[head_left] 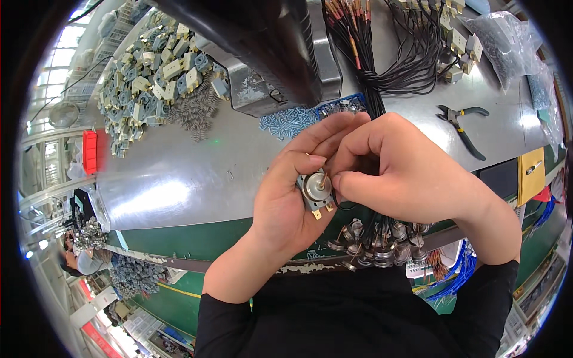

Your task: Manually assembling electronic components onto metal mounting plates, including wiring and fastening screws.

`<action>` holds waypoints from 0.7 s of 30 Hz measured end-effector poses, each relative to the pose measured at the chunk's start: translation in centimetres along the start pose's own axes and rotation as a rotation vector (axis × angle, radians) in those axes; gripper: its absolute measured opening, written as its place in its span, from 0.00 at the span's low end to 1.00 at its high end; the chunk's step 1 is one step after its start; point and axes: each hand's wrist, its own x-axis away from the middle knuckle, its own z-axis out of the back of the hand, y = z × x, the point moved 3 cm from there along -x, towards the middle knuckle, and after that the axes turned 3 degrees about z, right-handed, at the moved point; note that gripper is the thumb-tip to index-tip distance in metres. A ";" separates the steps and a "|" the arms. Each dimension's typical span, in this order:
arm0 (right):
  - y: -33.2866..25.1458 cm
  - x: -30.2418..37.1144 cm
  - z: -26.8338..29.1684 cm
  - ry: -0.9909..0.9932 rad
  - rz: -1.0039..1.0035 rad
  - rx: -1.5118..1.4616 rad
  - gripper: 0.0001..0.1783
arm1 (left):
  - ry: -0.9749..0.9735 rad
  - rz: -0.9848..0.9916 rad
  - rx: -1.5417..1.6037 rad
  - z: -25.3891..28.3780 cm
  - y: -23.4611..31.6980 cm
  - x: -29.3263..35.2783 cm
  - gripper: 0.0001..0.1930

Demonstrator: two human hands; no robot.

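A small switch-like part (316, 187), with a round silver metal disc on a grey body and brass terminals, rests in my left hand (279, 206). My left thumb presses on its upper edge and the fingers curl behind it. Close against the disc, my right hand (412, 164) is closed, thumb and index finger pinched together beside a short copper-coloured stem on the disc. What that pinch holds, if anything, is hidden. Just below the hands hang several silver metal discs (385, 247) at the ends of black cables or tubes (412, 77).
A black-handled pair of cutting pliers (462, 128) lies at right on the metal table (221, 170). Grey and cream blocks (155, 83) are heaped at far left beside springs (194, 110). Small blue-grey screws (289, 122) lie before a dark machine (256, 89). A red bin (89, 152) stands left.
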 end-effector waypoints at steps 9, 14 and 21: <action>-0.6 0.5 -0.4 0.035 -0.051 0.024 0.07 | -0.045 -0.080 -0.106 0.2 0.0 -0.1 0.30; -0.6 1.0 -0.3 0.081 -0.066 -0.016 0.07 | -0.022 -0.060 -0.051 0.1 0.1 -0.3 0.29; 1.2 1.8 0.0 0.160 0.052 -0.288 0.09 | 0.040 -0.158 -0.142 1.7 0.7 0.3 0.18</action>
